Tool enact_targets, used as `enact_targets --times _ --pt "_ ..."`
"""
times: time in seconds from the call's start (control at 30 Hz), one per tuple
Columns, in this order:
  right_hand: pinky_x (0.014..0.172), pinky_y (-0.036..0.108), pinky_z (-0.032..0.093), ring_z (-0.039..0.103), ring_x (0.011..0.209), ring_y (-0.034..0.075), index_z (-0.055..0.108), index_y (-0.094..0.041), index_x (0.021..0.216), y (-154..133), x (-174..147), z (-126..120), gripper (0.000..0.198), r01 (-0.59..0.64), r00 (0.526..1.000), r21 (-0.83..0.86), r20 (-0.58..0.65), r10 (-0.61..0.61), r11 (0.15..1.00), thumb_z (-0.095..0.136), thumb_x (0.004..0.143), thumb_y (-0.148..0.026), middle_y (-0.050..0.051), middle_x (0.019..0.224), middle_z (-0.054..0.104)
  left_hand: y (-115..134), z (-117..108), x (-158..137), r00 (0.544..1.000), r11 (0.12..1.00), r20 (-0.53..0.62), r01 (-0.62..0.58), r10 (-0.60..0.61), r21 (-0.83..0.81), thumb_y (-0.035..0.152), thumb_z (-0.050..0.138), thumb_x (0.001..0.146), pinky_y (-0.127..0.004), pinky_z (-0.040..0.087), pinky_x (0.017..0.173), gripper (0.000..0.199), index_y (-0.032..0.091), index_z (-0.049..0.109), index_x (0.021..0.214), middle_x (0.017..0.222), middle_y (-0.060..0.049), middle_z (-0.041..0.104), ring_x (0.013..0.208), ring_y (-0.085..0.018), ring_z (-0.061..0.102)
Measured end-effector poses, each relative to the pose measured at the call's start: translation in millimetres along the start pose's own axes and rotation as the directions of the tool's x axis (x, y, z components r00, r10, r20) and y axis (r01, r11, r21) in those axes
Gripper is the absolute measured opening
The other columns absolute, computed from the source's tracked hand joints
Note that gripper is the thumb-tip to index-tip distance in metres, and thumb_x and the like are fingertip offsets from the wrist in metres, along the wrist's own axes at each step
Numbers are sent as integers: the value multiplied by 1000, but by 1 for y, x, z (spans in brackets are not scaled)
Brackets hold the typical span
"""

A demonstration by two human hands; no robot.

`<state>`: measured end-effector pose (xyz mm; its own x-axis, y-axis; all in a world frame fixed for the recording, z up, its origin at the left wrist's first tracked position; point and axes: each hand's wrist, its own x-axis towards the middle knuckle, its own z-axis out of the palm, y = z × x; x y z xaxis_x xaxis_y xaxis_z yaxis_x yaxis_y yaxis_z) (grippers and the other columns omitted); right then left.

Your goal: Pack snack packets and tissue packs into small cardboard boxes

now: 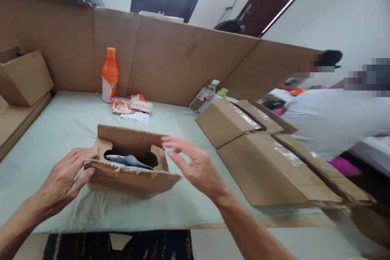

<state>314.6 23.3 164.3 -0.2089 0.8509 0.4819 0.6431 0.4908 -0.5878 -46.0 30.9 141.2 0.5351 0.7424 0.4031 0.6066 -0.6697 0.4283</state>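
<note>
A small cardboard box [131, 182] sits on the pale green cloth in front of me with its top flaps raised. Inside it lies a light blue-grey packet [129, 160], only partly visible. My left hand [71, 172] grips the box's left corner, thumb on the front flap and fingers along the left side. At the right rear corner, my right hand [195, 164] is open, fingers extended beside the flap; whether the fingertips touch it I cannot tell.
Behind the box stand an orange drink bottle [109, 77] and several snack packets [141, 106]. Large cardboard boxes [258, 162] border the right, near a clear bottle [204, 96]. A cardboard wall [183, 57] closes the back. Another box [27, 75] is at left; a person [332, 122] is at right.
</note>
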Motion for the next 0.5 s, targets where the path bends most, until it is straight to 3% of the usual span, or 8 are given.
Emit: enact_targets --times 0.07,0.1,0.17,0.27,0.33,0.43,0.5 --pt "109 52 52 60 136 28 67 -25 133 -2 7 -6 35 -24 992 -34 -126 20 999 58 101 -37 13 145 65 3 -1 4 999 999 -5 -32 33 23 33 41 110 -47 50 110 28 22 59 129 132 -11 67 127 -28 61" --pt "110 54 50 57 139 29 62 -25 140 -4 9 -8 42 -15 995 -36 -104 11 999 57 102 -42 14 150 61 5 -2 5 1000 999 -15 -23 24 36 33 43 109 -48 51 109 26 22 58 128 129 -11 68 125 -28 61" --pt "110 53 50 58 137 29 58 -24 146 -7 9 -9 50 45 996 -7 80 -44 999 52 104 -50 14 150 61 8 -1 7 997 998 -69 36 -32 57 35 47 107 -47 55 105 33 23 51 138 127 -11 67 121 -28 63" --pt "111 51 49 60 133 28 56 -22 149 -8 -7 1 56 153 932 21 331 -151 988 46 105 -56 15 145 65 7 7 6 982 993 -163 107 -99 41 34 53 105 -46 58 103 51 26 38 153 141 -13 57 125 -28 62" --pt "118 56 40 52 142 31 50 -20 154 -4 -23 11 64 230 908 -44 370 -198 972 52 102 -58 16 151 60 3 13 4 979 996 -184 88 -82 27 30 51 105 -46 57 106 47 29 43 151 152 -12 48 133 -29 58" --pt "125 65 23 39 152 35 47 -21 156 4 -39 25 71 299 900 -182 381 -213 937 64 97 -55 17 159 52 -6 17 -3 990 999 -140 11 -5 41 28 45 106 -50 54 111 37 33 57 141 154 -7 50 138 -31 55" --pt "125 64 24 35 155 35 48 -21 155 7 -39 30 73 293 901 -219 389 -192 931 71 93 -51 15 161 49 -11 15 -11 999 999 -54 4 -1 53 33 46 105 -54 57 108 41 37 56 144 157 -5 50 138 -34 56"
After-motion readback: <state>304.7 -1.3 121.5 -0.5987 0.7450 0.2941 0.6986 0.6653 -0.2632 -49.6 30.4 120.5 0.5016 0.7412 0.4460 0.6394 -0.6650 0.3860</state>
